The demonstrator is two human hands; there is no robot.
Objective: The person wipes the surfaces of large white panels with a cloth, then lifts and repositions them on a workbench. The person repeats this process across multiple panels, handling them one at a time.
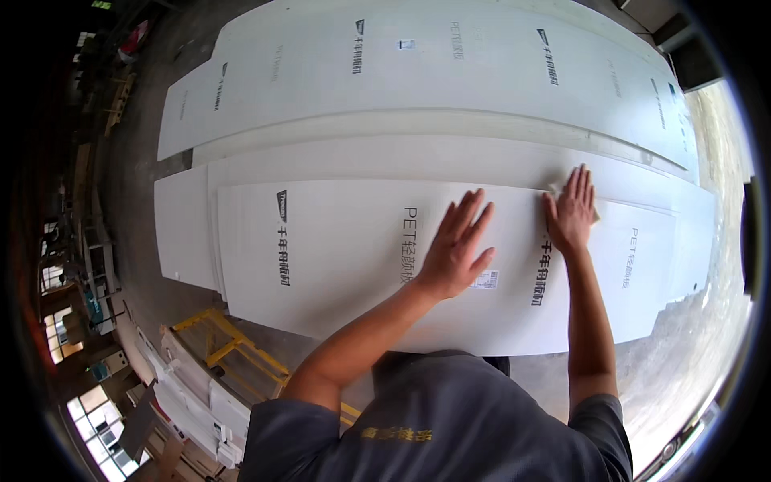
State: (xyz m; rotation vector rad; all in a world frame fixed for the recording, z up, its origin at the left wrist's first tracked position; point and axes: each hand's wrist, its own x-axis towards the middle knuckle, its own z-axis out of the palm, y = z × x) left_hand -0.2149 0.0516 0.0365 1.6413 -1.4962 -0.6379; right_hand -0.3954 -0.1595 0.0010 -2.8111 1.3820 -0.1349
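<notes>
A long white panel (345,249) with printed marks lies flat before me, on top of other pale panels. My left hand (455,253) is open above its middle, fingers spread and empty, beside a small printed label (487,279). I cannot tell whether the palm touches the surface. Farther right, my right hand (571,213) lies with outstretched fingers at the panel's far edge. A pale cloth (595,214) shows beneath it, sticking out on both sides of the fingers; how much of it is under the palm is hidden.
Beyond the near panels lies another stack of white panels (482,76), with a narrow strip between. A yellow metal frame (233,341) stands at lower left, next to white boards (197,394). Shelving and windows (100,426) line the left side. Concrete floor (683,353) shows at right.
</notes>
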